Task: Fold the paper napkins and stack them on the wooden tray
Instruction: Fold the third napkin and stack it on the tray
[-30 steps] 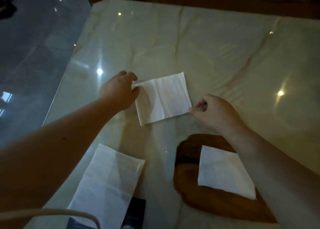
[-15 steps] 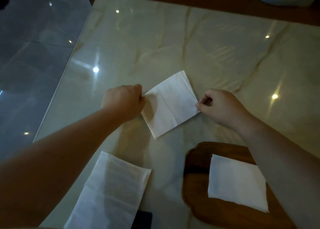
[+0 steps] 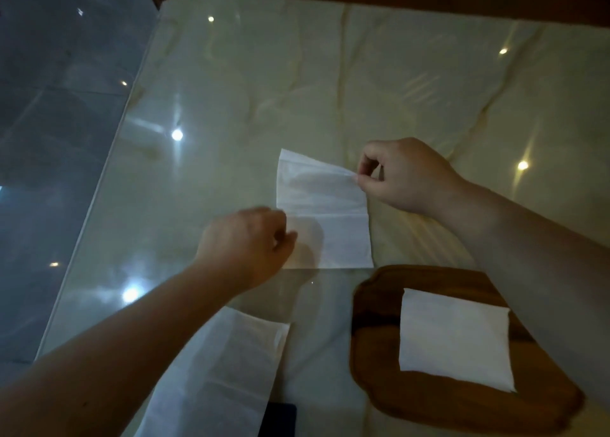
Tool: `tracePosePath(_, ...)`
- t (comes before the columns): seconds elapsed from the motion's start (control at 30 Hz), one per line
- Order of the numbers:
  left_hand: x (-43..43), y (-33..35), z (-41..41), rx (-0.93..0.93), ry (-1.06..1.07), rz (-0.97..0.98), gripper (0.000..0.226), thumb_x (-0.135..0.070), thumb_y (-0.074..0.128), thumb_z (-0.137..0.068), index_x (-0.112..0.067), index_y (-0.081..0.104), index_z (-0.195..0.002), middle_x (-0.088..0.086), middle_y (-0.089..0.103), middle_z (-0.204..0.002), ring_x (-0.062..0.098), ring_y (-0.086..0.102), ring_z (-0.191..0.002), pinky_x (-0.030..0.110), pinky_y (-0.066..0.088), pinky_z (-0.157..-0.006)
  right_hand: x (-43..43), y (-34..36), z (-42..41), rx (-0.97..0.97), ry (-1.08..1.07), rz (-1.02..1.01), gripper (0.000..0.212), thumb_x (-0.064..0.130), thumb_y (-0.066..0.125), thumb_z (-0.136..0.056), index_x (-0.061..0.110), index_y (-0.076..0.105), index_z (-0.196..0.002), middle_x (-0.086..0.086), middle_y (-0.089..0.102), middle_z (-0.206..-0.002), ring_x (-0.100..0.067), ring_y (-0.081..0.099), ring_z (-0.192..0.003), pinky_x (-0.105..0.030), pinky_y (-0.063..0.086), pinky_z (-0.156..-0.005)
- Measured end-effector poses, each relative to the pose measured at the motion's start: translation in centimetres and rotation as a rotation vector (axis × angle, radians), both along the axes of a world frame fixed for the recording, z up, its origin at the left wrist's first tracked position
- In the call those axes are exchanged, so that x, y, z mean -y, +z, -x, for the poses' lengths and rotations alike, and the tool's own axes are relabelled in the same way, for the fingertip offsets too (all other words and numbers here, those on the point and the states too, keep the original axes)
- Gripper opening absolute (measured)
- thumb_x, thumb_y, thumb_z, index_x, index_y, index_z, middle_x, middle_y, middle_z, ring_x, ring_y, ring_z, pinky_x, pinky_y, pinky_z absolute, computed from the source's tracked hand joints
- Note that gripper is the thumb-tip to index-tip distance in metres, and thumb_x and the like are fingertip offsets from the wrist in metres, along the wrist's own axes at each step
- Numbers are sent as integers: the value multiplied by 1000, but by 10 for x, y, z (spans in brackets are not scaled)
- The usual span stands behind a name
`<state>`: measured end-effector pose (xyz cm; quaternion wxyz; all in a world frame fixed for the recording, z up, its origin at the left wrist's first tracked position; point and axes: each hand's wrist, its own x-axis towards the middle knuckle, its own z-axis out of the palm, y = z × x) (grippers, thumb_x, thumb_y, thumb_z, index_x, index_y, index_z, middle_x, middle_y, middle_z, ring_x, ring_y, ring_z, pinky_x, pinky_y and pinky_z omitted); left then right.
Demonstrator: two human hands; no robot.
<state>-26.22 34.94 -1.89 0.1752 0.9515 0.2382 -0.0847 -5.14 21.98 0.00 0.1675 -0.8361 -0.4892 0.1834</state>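
A white paper napkin [image 3: 325, 212] lies mid-table as a long rectangle with a crease across its middle. My right hand [image 3: 406, 175] pinches its far right corner and lifts it slightly. At the napkin's near left edge, my left hand [image 3: 247, 241] is closed over the paper. A folded square napkin [image 3: 455, 337] rests on the wooden tray [image 3: 373, 347] at the near right. One more unfolded napkin [image 3: 218, 377] lies at the near left, partly under my left forearm.
The table [image 3: 297, 90] has a glossy, wrinkled cream cover with light reflections. Its left edge borders a grey tiled floor [image 3: 59, 106]. A dark flat object [image 3: 277, 420] peeks out beside the near napkin. Dark wood runs along the far edge.
The napkin has been turned from lying crosswise to lengthwise. My right hand moved up to its far right corner and my left hand slid down to its near left edge.
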Motion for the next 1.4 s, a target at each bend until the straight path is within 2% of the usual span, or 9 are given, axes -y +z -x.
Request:
tracePosePath(0.07,-12,3,-9,206,54,7,19,-38,63,-80,-22,57,-87,3,58,-91,28,60,-86,41,53,-71,3,3,3,9,44,-6,9,25,64,-82,17,63,-79,14,54,-63,-13,57,-62,-29,43,-55)
tracePosePath(0.13,-24,6,-20,341,41,-39,50,-31,73,-74,-12,53,-116,13,56,-116,33,53,-110,47,50,-88,5,7,6,32,89,-39,7,22,65,-82,15,64,-80,17,48,-60,-14,54,-60,-29,41,-55)
tracePosePath(0.23,-34,13,-36,300,-80,-56,80,-30,76,-71,-11,35,-138,14,49,-136,33,42,-127,49,40,-104,9,14,14,68,164,-94,4,17,65,-80,14,64,-80,10,51,-66,-16,56,-61,-33,46,-57)
tracePosePath(0.4,-24,9,-27,378,-251,-131,13,-18,64,-78,-15,66,-91,7,70,-83,33,66,-74,38,53,-63,24,14,26,51,170,-115,7,16,65,-80,17,62,-87,19,42,-67,3,41,-55,-19,33,-52)
tracePosePath(0.5,-15,3,-13,386,-340,-138,4,-15,62,-78,-12,64,-76,6,64,-68,31,60,-61,34,47,-49,40,7,39,37,169,-110,13,18,63,-79,20,61,-92,18,45,-76,9,40,-57,-12,24,-53)
tracePosePath(0.7,1,-4,7,341,-405,-49,10,-20,60,-81,-13,66,-81,5,65,-73,30,60,-64,39,51,-53,61,-9,62,-4,226,-90,8,22,59,-80,21,61,-88,5,63,-83,-15,57,-67,-28,42,-52)
tracePosePath(0.87,0,-2,6,324,-376,23,22,-35,63,-82,-14,67,-85,4,67,-76,26,62,-66,36,51,-57,62,-9,57,-59,176,-72,27,48,58,-79,22,62,-85,10,57,-77,-10,52,-64,-27,42,-54)
tracePosePath(1.13,-16,-14,-27,161,-128,8,25,-29,65,-81,-16,64,-103,6,60,-101,27,58,-96,42,52,-79,35,-31,33,-47,-62,65,15,35,64,-80,23,60,-89,5,51,-90,-19,57,-84,-36,49,-71)
tracePosePath(1.4,-8,-4,-24,190,26,173,4,-24,64,-83,-21,62,-82,-7,56,-81,16,57,-79,21,42,-67,45,-23,41,-245,-233,-87,10,25,67,-81,18,62,-77,5,64,-71,-12,59,-66,-27,45,-57)
